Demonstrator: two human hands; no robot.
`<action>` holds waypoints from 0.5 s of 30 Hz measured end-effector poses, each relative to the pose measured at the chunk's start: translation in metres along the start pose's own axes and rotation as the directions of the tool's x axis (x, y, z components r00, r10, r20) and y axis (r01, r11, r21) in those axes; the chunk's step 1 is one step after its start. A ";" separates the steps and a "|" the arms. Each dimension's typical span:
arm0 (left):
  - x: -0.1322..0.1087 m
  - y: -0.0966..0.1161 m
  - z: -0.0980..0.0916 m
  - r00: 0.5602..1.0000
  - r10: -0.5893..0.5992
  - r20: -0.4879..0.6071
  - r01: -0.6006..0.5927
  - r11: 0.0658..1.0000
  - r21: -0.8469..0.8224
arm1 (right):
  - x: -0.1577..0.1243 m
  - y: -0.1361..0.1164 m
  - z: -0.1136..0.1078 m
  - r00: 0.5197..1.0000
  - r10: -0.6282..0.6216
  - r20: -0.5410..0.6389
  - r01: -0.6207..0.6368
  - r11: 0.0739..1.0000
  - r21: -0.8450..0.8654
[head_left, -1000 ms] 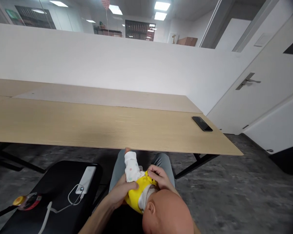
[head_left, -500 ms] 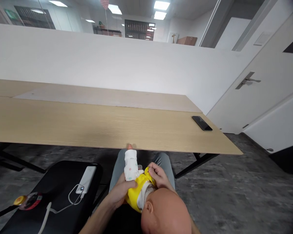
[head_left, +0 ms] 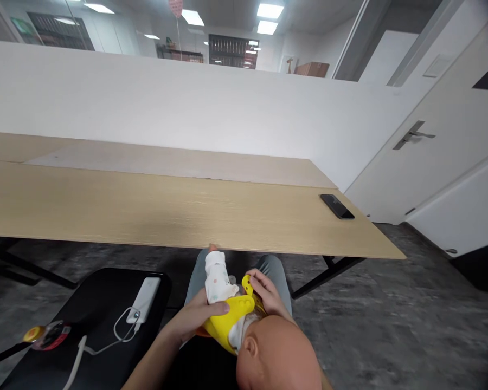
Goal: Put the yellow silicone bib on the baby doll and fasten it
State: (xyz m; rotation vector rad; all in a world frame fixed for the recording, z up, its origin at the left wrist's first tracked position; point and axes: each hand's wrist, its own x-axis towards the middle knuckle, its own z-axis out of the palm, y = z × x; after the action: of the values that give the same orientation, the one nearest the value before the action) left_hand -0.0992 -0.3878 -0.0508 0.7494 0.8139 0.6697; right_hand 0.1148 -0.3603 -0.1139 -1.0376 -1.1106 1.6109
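A baby doll (head_left: 278, 355) lies across my lap, its bald head nearest me and turned to the side. It wears white clothing with a printed pattern (head_left: 216, 281). Around its neck and upper body is a yellow bib (head_left: 230, 320), with one rounded strap end lying across the front. My left hand (head_left: 201, 314) grips the bib and the doll's body from the left, thumb on top. Between the fingers of my right hand (head_left: 266, 292) is the other strap end (head_left: 247, 284), which has small holes. The doll's far side is hidden.
A wooden table (head_left: 158, 216) stands in front of my knees, with a black phone (head_left: 336, 206) near its right end. At my left, a black chair seat (head_left: 106, 319) holds a white power bank (head_left: 144, 299) with a cable and a bottle (head_left: 51, 334) with a yellow cap.
The bib's two strap ends have come apart, and my right hand has raised one slightly. The doll's white-clothed part has tilted a little left with my left hand.
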 end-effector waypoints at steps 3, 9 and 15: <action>-0.009 0.019 -0.009 0.994 -0.004 0.110 -0.016 0.983 0.184 | -0.004 -0.009 0.006 0.991 0.012 0.136 -0.006 0.999 -0.044; -0.023 0.045 -0.033 0.990 -0.030 0.137 -0.077 0.699 0.711 | -0.010 -0.018 0.013 0.950 0.103 0.294 -0.062 0.988 -0.144; -0.035 0.064 -0.033 0.986 0.165 0.025 -0.120 0.598 0.792 | -0.006 -0.014 0.014 0.904 0.194 0.381 -0.120 0.970 -0.210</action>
State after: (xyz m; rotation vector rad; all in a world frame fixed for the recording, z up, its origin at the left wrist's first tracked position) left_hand -0.1599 -0.3681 -0.0019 1.6421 1.1215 0.4401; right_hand 0.1061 -0.3662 -0.0962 -0.9564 -1.5011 1.9384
